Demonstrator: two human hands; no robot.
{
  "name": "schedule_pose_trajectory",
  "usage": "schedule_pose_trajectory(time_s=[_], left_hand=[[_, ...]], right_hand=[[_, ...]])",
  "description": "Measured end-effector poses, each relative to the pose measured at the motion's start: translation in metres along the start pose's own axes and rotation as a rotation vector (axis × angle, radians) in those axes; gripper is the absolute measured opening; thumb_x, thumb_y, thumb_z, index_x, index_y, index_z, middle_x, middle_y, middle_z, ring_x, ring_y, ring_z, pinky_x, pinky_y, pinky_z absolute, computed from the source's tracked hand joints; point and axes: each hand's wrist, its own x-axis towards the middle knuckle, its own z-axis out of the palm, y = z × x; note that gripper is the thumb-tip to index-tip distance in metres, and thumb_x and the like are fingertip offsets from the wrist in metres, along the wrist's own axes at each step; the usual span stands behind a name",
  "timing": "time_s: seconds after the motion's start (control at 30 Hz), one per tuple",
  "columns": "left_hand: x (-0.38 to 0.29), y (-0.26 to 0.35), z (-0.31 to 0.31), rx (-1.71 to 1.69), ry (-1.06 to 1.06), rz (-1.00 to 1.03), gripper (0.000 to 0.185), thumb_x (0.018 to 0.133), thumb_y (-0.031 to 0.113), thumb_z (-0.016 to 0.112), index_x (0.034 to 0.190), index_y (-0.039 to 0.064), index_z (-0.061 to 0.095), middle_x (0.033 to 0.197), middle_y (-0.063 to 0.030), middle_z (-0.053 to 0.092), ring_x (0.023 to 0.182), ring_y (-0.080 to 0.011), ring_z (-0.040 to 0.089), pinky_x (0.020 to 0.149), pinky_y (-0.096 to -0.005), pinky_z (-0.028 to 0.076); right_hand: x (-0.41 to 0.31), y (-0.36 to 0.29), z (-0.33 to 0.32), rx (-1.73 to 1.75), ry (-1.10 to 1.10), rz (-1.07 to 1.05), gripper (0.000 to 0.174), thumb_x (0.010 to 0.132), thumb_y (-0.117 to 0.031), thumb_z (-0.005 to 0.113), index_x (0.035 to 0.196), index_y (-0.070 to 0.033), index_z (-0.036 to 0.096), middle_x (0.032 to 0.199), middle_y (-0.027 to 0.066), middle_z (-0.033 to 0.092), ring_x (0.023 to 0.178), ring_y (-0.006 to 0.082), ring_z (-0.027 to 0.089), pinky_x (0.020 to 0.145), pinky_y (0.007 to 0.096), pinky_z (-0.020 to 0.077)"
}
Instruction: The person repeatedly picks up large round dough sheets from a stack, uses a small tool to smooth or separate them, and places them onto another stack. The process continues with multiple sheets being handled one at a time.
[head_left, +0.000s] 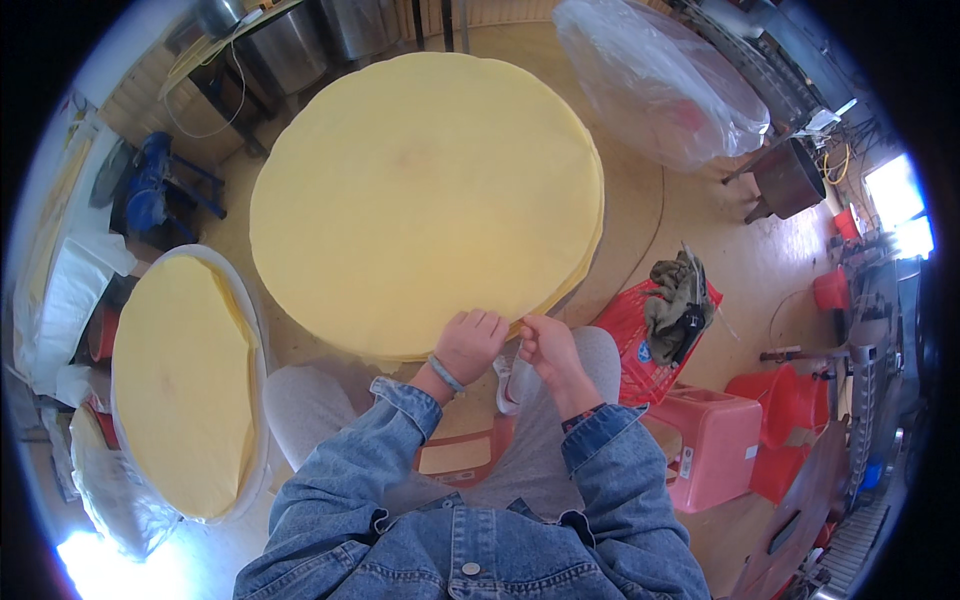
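Before me lies a broad stack of thin, round yellow sheets (427, 202), which look like large flat pancakes. Its layered edge shows along the lower right. My left hand (471, 346) rests on the near edge of the stack with its fingers bent; whether it grips a sheet is hidden. Close to its right, my right hand (549, 351) pinches the rim of a yellow sheet between thumb and forefinger. On my left, a second stack of yellow sheets (184, 390) sits on a round, pale support (262, 420).
A red plastic basket (619, 330) with a dark garment (675, 307) stands right of my knee, beside a pink plastic stool (716, 442). Red buckets (772, 401) are farther right. Clear plastic wrapping (660, 82) lies at upper right, a blue machine (154, 184) at left.
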Motion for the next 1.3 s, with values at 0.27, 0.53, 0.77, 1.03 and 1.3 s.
schedule_pose_trajectory(time_s=[0.27,0.53,0.77,1.03,1.3], left_hand=[[-0.004,-0.005,0.005,-0.028,0.055,0.079,0.012,0.072,0.018,0.058,0.079,0.009,0.053,0.07,-0.0048,0.048,0.066,-0.0211,0.053,0.058,-0.0343,0.042],[-0.02,0.004,-0.015,-0.111,-0.111,-0.017,0.015,0.072,0.016,0.056,0.085,0.008,0.058,0.076,-0.0038,0.053,0.072,-0.0189,0.055,0.063,-0.0308,0.044],[-0.063,0.028,-0.03,-0.147,0.039,-0.084,0.025,0.075,0.013,0.058,0.097,0.002,0.058,0.096,-0.0123,0.06,0.087,-0.0244,0.059,0.075,-0.0361,0.047],[-0.074,0.024,-0.02,-0.188,-0.156,-0.375,0.05,0.076,0.025,0.062,0.117,-0.002,0.052,0.112,-0.0187,0.058,0.104,-0.0332,0.055,0.092,-0.0422,0.042],[-0.082,-0.004,-0.018,-0.157,-0.464,-0.689,0.033,0.083,0.03,0.059,0.097,0.0,0.061,0.1,-0.0211,0.061,0.088,-0.0352,0.058,0.074,-0.0466,0.045]], right_hand=[[-0.01,0.012,0.008,-0.23,0.014,-0.161,0.012,0.088,-0.017,0.053,0.078,-0.011,0.054,0.059,-0.0024,0.049,0.045,0.0077,0.041,0.042,0.0244,0.0323],[-0.001,0.016,0.018,0.044,-0.056,0.102,0.022,0.091,-0.024,0.053,0.073,-0.013,0.049,0.053,-0.004,0.044,0.04,0.0077,0.034,0.04,0.0241,0.0277],[0.0,0.023,0.03,0.02,-0.128,0.223,0.022,0.091,-0.024,0.055,0.072,-0.016,0.048,0.047,-0.0068,0.036,0.036,0.0062,0.028,0.038,0.024,0.0219],[-0.009,0.019,0.045,-0.097,-0.043,0.002,0.02,0.086,-0.019,0.06,0.07,-0.014,0.049,0.051,-0.0057,0.037,0.039,0.007,0.03,0.039,0.0252,0.0238],[-0.025,0.009,0.058,-0.083,-0.021,-0.059,0.022,0.084,-0.02,0.059,0.065,-0.014,0.048,0.053,-0.0053,0.039,0.043,0.0078,0.034,0.039,0.0262,0.0264]])
